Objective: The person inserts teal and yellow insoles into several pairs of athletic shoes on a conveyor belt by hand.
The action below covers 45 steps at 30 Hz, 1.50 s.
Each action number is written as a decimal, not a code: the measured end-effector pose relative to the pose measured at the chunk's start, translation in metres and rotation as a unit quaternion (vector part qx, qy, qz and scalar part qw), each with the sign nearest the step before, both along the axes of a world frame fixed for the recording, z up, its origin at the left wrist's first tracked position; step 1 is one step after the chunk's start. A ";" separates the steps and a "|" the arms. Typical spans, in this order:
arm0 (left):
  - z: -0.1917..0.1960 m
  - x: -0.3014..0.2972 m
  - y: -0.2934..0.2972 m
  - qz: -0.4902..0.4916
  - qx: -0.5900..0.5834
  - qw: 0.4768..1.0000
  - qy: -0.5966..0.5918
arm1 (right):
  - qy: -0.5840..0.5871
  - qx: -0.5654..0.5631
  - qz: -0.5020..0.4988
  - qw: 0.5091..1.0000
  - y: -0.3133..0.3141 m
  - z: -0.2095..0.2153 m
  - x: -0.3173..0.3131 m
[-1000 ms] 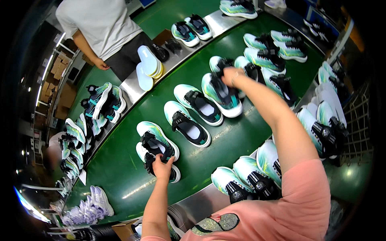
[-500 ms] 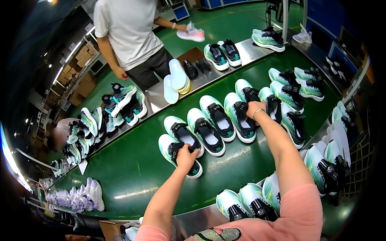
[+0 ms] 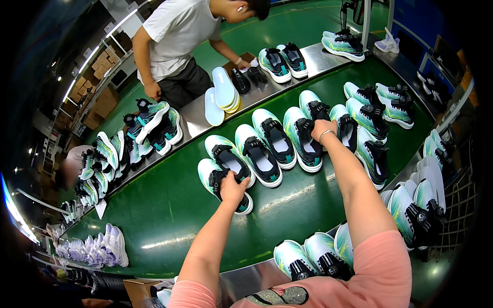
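Note:
A slanting row of several green-and-white sneakers with black collars [image 3: 260, 163] runs across the green table. My left hand [image 3: 232, 189] is closed on the collar of the nearest left sneaker [image 3: 208, 171], thumb toward its heel. At the row's other end my right hand [image 3: 323, 129] grips the rear of a far sneaker [image 3: 309, 99]; its fingers are partly hidden. Between my hands, the sneakers stand side by side, toes pointing away, pale insoles showing. Right of my right hand stands another sneaker [image 3: 339, 117].
More matching sneakers stand on the table's right [image 3: 367, 111], along the near edge [image 3: 321, 250] and piled far left [image 3: 154, 123]. Pale blue insoles [image 3: 213, 109] lie on the metal ledge [image 3: 191, 126]. Purple sneakers [image 3: 114, 246] line the left. A co-worker [image 3: 179, 36] reaches toward a box.
The row between my hands has shifted slightly away from me, both hands still holding on. The co-worker has bent down, and the pink-and-white shoe in their hand is no longer visible.

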<state>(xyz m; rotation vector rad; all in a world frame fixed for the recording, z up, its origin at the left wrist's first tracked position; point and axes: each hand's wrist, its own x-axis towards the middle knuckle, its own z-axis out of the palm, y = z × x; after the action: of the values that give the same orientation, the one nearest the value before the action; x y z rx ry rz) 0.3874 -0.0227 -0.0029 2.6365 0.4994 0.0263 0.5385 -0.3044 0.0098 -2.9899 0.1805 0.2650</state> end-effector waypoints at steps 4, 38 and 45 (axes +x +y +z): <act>0.000 -0.002 0.002 0.000 -0.001 1.000 -0.006 | -0.003 0.012 -0.005 1.000 0.002 -0.004 0.002; -0.007 -0.013 0.027 -0.027 0.030 0.999 -0.022 | 0.054 0.043 0.040 0.997 0.023 0.002 -0.011; -0.002 0.000 0.020 -0.031 0.026 0.999 0.010 | 0.076 -0.044 0.253 0.963 0.015 0.107 0.052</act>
<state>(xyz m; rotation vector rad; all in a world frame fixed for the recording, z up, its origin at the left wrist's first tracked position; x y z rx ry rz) 0.3875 -0.0030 -0.0054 2.7038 0.4290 -0.0074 0.5900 -0.2897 0.1167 -3.0505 -0.5822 0.5489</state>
